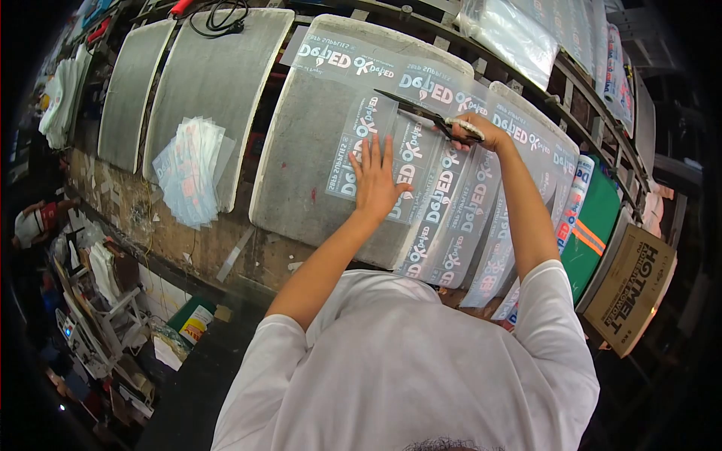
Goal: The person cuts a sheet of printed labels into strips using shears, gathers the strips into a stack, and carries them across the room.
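Far L: another person (31,224) in red & white, small, nr the dark edge of view. Below, cluttered floor, detail hard to read. Above, white sheets (64,105) heaped by the rails. Next, narrow grey pad (128,98), then wider grey pad (197,83), both w/ pale rims, side by side on a worn brown tabletop (259,259) dotted w/ scraps. Black cable (218,28) looped atop the wider pad. Fan of film pieces (194,169) overlapping its lower edge & bare wood. Lower down, green container (186,310) w/ yellow-white label, off the tabletop.

Center: large grey pad (289,161), faint pink marks, under printed film sheets (451,180) running in overlapping strips out to R. Left grip (374,180) palm-down on film, fingers spread, pressing rather than grasping. Right of it, dark scissors (429,113), tips pointing L over film; blade gap unclear. Right grip (480,131) curled tight round the pale-wrapped handles. Upper R, clear plastic stack (511,41) beyond rails. Farther R, green panel (594,237) w/ orange stripes, then cardboard box (632,289) marked HOTMELT, tilted.
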Demonstrator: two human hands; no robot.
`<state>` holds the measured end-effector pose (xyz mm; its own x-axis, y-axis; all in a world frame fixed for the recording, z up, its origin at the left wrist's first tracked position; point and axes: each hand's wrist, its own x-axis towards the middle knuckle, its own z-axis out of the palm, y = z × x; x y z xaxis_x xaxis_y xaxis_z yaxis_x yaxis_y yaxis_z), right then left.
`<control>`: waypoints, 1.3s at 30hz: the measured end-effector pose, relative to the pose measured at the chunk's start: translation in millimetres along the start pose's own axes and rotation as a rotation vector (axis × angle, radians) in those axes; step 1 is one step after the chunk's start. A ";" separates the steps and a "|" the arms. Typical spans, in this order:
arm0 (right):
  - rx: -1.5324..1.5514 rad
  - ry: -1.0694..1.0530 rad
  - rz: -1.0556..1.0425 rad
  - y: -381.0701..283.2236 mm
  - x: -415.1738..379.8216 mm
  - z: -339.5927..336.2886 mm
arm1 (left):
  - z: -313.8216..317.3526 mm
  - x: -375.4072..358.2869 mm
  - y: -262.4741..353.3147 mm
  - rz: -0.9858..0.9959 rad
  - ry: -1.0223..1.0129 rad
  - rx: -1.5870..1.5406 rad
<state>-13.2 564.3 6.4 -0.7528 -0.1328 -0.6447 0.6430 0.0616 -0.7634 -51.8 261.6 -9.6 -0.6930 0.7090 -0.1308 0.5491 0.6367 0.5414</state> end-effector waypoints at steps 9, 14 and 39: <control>0.095 -0.034 -0.012 3.9 3.2 5.5 | -1.3 1.4 2.8 -0.039 -0.044 0.045; -0.013 -0.030 -0.050 -10.9 19.7 2.5 | 2.3 0.3 -0.8 -0.023 -0.021 0.042; -0.187 0.279 -0.168 -38.9 -79.3 37.0 | -27.3 43.5 -22.6 -0.579 0.366 -0.054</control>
<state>26.7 535.8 88.7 -0.8716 0.1165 -0.4762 0.4898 0.2447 -0.8368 -107.1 269.8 -4.9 -0.9863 0.1049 -0.1277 0.0254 0.8595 0.5105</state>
